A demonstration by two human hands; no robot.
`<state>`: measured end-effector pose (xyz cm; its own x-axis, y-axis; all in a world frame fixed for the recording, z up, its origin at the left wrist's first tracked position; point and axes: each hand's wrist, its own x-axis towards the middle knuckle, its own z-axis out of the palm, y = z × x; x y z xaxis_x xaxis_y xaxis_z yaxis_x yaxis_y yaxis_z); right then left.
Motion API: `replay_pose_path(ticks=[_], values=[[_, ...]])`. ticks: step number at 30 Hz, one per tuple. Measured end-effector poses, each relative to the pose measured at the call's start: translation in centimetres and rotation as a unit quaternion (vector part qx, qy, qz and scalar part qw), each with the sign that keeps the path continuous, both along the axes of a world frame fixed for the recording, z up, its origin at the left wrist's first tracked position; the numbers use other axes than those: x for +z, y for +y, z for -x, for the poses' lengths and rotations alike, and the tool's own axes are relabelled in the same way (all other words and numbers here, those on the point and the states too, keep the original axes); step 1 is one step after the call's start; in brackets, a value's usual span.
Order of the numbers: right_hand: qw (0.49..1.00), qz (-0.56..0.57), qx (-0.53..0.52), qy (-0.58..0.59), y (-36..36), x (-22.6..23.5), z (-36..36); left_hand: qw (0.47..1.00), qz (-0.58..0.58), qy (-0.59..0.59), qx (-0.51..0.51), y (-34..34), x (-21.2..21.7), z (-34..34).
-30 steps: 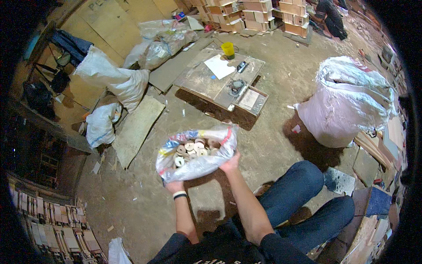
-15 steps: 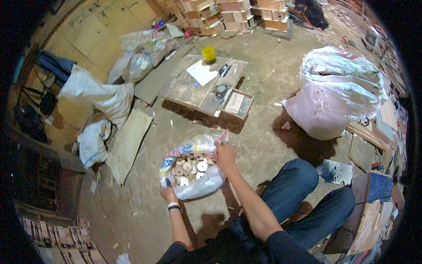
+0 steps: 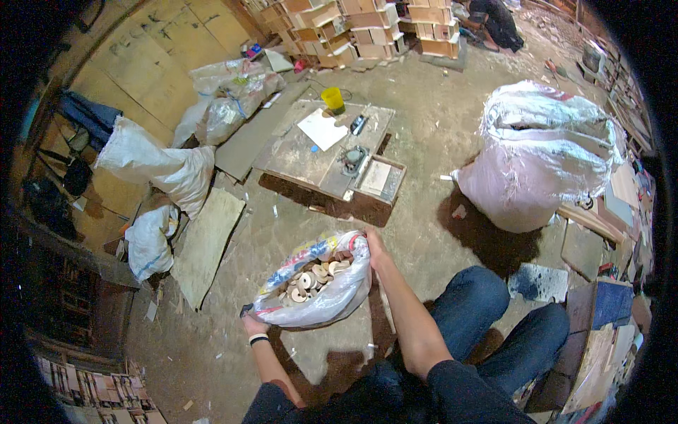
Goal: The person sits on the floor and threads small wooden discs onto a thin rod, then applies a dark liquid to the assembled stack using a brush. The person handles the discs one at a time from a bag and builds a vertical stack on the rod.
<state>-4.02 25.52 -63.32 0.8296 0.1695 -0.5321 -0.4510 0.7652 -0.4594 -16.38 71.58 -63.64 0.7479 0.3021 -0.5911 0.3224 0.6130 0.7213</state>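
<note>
A white woven plastic sack (image 3: 332,309) with coloured print hangs stretched between my two hands, its mouth open toward me. Inside lie several round wooden discs (image 3: 311,280) with small holes in their centres. My left hand (image 3: 255,324), a band on its wrist, grips the sack's left end; its fingertips are partly hidden by the plastic. The right end of the rim is bunched in my right hand (image 3: 376,249), whose fingers are closed round it. Both forearms reach in from the lower edge.
Ahead stands a low wooden table (image 3: 282,152) with a yellow cup (image 3: 332,99), a white sheet (image 3: 322,129) and a power tool (image 3: 353,161). A bulging white sack (image 3: 512,184) stands at the right. More sacks (image 3: 159,157) and a board (image 3: 205,247) are at left. A person (image 3: 498,25) sits far back.
The sack's mouth has been pulled wider and narrower front to back. My left hand has moved left and down, my right hand slightly right. The discs have shifted inside.
</note>
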Motion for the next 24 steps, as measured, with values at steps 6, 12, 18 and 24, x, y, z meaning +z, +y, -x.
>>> replay_pose_path(ticks=[6,12,18,24], values=[[0.864,0.476,-0.101,0.131,2.3,2.6,7.9,0.985,-0.154,0.045,0.063,-9.4,2.9,6.7],[0.906,0.375,-0.069,0.185,6.1,3.2,9.0,0.983,-0.179,0.011,0.041,-14.1,-0.1,4.4],[0.897,-0.401,-0.183,-0.007,6.4,-0.9,0.7,0.793,-0.600,-0.058,-0.094,-9.4,0.8,-0.6],[0.905,-0.412,-0.076,-0.080,4.3,-5.4,5.5,0.716,-0.689,-0.115,-0.006,-12.7,-1.9,2.6]])
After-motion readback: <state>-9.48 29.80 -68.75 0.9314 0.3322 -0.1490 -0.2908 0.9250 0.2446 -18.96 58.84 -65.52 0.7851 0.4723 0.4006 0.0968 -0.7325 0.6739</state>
